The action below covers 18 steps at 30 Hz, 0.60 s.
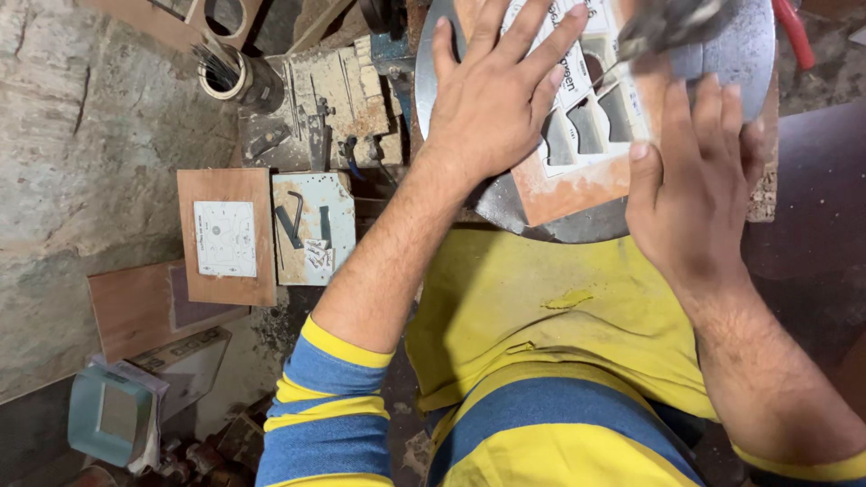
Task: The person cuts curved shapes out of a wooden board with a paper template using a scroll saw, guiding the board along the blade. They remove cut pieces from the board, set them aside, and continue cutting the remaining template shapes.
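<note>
Round metal table, both flat, unclenched hands apparently pressing wooden board.

The thin brown wooden board with paper template runs off the top edge; the blurred metal tool above it cannot be identified.

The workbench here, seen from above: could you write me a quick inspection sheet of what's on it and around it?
Surface: round grey metal plate, dusty, under the work.
Job's things: thin wooden board with a white paper pattern stuck on, several shapes already cut out.
Clutter: small board with a paper square, painted plate with a hex key, roll of tape, teal box, red handle.
Grips: left hand flat on the pattern, fingers spread; right hand flat at the board's right edge.
Cables: nothing seen.
Surroundings: rough stone floor, wood offcuts; yellow cloth over the lap.
</note>
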Available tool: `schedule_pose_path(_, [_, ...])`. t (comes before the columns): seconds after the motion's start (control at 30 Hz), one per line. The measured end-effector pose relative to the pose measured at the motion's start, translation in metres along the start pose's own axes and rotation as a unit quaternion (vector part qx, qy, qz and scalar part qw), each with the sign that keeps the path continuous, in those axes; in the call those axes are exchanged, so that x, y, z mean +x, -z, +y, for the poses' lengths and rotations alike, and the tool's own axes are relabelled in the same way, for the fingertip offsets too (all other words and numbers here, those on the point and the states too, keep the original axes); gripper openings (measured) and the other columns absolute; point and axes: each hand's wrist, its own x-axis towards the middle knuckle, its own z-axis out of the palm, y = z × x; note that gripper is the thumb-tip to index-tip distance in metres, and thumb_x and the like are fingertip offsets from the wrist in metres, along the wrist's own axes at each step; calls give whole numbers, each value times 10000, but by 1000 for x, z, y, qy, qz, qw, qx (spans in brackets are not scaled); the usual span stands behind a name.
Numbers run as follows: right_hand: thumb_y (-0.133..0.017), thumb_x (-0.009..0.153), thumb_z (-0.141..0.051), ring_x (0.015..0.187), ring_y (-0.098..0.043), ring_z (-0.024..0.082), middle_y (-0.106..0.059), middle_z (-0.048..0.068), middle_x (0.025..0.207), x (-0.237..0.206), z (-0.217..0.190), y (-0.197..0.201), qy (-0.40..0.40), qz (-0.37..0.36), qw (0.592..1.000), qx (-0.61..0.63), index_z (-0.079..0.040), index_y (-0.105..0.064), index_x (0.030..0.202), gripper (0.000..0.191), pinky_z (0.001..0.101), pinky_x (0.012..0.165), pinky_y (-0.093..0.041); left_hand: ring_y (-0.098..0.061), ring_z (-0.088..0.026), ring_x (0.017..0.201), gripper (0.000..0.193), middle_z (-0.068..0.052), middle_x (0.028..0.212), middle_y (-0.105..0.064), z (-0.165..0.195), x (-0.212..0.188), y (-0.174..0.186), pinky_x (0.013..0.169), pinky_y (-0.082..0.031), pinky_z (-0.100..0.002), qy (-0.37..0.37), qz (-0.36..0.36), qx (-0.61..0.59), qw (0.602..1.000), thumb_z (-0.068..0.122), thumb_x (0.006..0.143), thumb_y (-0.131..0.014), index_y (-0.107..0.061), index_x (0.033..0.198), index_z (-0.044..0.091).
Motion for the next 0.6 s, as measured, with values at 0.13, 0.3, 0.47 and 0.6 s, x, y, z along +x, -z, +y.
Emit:
schedule_pose_path(0.13, [-510, 1125, -114, 1499, -379, 539, -434, 389, 1558, 15, 5, 1, 13, -1, 1000, -4, 61, -471, 1577, 486, 610, 1249, -190, -264, -318, 1583, 513, 24, 1702, -296, 10, -10, -5, 1184, -240, -788, 32, 26, 13, 999, 360, 1100, -561, -430, 1596, 367])
schedule_pose_path(0.3, [-489, 1066, -64, 1473, -390, 579, -444, 389, 1514, 35, 11, 10, 72, 18, 997, 30, 49, -502, 1535, 483, 657, 1221, -226, -283, -373, 1552, 544, -3, 1713, -266, 11, -18, -3, 1178, -236, -783, 38, 5, 36, 999, 372, 1095, -547, -394, 1616, 335])
schedule_pose_path(0.47, [-529, 1082, -63, 1457, -437, 551, -495, 349, 1514, 40, 29, 5, 103, 25, 994, 41, 58, -557, 1489, 426, 678, 1188, -270, -270, -392, 1543, 519, 6, 1702, -273, 11, -22, 2, 1169, -197, -785, 44, -23, 52, 997, 414, 1110, -499, -392, 1612, 336])
schedule_pose_path(0.6, [-562, 1113, -39, 1480, -471, 472, -520, 295, 1545, 48, 50, -2, 144, 32, 989, 22, 46, -587, 1427, 326, 650, 1232, -296, -211, -399, 1557, 511, 0, 1691, -277, 9, -22, 5, 1171, -118, -818, 31, -32, 74, 996, 450, 1120, -458, -378, 1611, 333])
